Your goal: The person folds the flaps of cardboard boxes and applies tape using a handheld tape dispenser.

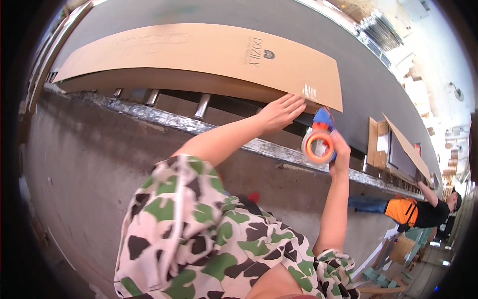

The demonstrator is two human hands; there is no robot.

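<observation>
Your left hand (280,112) lay open, fingers spread flat on the near edge of the big flattened cardboard box (199,57), which rested on the dark conveyor belt (358,84) and overhung its near side. Your right hand (340,149) was closed around a tape dispenser (319,142) with an orange roll, held just beside the box's right corner. Farther along the conveyor's near side, another person (423,209) reached up to a second carton (398,149).

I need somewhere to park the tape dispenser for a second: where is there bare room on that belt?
Bare dark belt lies between the flat cardboard box and the open carton, and along the far side. It is crowded at the box's near corner, where the left hand presses and the right hand holds the tape dispenser.
</observation>
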